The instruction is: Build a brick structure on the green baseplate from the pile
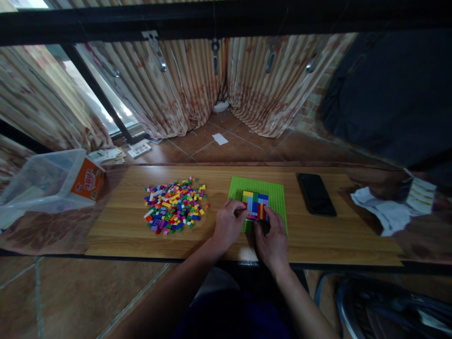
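A flat block of colourful toy bricks [254,200], with yellow, green, blue, red and light blue pieces, is on the green studded baseplate [278,194]. My left hand [228,225] is closed, thumb and forefinger pinched at the block's near left corner. On the other side, my right hand [274,239] curls its fingers around the block's near right corner, with the thumb at the front edge. The fingertips cover parts of both corners, so any small loose brick between them is hidden.
Left of the baseplate lies a heap of loose mixed bricks [176,205]. A black phone [316,194] and crumpled white paper [381,209] lie to the right. A clear plastic box [52,179] with an orange label stands at the far left. The wooden board [120,240] ends near my body.
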`<state>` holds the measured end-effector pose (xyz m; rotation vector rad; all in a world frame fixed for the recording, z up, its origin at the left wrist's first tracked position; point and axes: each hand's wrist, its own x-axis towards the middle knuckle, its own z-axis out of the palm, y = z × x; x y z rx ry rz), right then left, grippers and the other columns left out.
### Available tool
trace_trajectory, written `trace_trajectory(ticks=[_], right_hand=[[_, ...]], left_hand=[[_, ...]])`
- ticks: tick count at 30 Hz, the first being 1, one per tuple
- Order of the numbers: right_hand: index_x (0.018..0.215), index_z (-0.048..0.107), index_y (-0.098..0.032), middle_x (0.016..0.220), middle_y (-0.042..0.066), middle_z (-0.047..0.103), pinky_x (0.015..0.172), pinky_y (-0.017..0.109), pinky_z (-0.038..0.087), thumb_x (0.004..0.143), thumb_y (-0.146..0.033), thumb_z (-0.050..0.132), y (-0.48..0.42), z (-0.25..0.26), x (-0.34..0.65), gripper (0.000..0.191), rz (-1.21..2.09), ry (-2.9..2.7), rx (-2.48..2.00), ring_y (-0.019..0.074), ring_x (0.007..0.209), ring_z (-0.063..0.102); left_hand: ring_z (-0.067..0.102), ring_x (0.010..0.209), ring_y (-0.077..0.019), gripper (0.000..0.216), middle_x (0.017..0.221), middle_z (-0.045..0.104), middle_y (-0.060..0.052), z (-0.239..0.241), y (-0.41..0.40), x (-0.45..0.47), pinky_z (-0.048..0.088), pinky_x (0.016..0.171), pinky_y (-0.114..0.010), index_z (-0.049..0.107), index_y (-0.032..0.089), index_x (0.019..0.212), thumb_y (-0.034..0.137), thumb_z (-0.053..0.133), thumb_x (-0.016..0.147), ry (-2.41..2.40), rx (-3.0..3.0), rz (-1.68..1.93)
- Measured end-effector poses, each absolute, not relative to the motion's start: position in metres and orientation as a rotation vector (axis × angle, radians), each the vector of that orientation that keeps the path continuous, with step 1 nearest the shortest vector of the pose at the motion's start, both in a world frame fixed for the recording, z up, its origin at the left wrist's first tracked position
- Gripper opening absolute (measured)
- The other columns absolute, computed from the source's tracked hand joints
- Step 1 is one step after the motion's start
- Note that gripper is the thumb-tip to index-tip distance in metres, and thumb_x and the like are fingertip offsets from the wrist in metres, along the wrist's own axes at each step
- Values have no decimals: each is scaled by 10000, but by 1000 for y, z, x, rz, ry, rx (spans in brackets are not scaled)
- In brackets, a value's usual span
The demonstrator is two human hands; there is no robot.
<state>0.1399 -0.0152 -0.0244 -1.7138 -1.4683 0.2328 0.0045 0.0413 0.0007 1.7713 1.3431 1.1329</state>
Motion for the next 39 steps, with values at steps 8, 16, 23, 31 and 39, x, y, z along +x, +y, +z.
trace_trajectory(ticks=[8,16,23,31,39], right_hand=[[1273,592,-227,1340,133,515,1001,476,468,927,-316,493,-20,-25,138,371,67,-1558,-1644,251,1239,498],[1175,668,-212,1358,146,508,946,477,493,940,-296,493,-20,-31,136,304,-104,-1655,-1657,277,1228,501],[1190,652,-203,1387,165,475,940,502,469,943,-280,473,-21,-32,133,315,-142,-1710,-1693,306,1248,468],[1212,628,-216,1389,154,472,970,535,448,935,-308,460,-20,-35,135,337,-60,-1670,-1651,302,1269,453],[1272,584,-183,1314,150,535,1013,490,450,921,-330,476,-20,-31,138,395,31,-1553,-1683,263,1223,501]], left_hand=[[615,772,-136,83,784,649,8,0,41,9,481,722,-256,627,194,781,137,688,780,1423,1730,1109],[614,728,-126,91,763,654,14,4,42,12,477,703,-253,633,188,769,122,695,756,1492,1649,1066],[615,689,-120,107,716,648,24,3,47,13,482,688,-250,626,183,730,134,721,734,1474,1608,1025],[617,689,-121,58,726,648,21,4,46,8,488,670,-242,627,182,754,170,681,773,1371,1608,1036],[606,695,-118,120,784,663,-7,14,13,-37,464,632,-220,652,186,846,168,534,862,1396,1644,1080]])
